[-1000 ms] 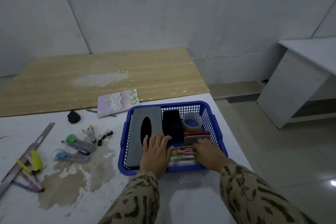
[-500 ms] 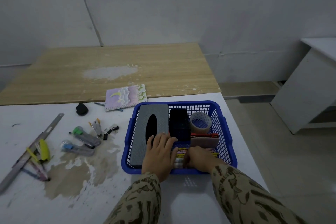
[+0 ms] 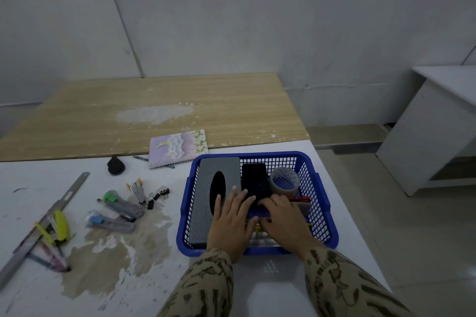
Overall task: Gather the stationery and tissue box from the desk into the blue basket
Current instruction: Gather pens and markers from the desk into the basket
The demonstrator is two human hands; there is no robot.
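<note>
The blue basket stands on the white desk near its right edge. Inside lie a grey tissue box, a black box, a tape roll and several pens, mostly hidden under my hands. My left hand rests flat on the tissue box's near right side, fingers straight. My right hand lies over the pens in the basket, fingers bent down; what they touch is hidden.
Left of the basket lie binder clips, two lead cases, a yellow highlighter, a metal ruler, a black object and a pastel notebook. A wooden table adjoins behind; a white cabinet stands right.
My right hand has slid left and further into the basket over the pens. My left hand has stayed on the tissue box. The view has shifted slightly.
</note>
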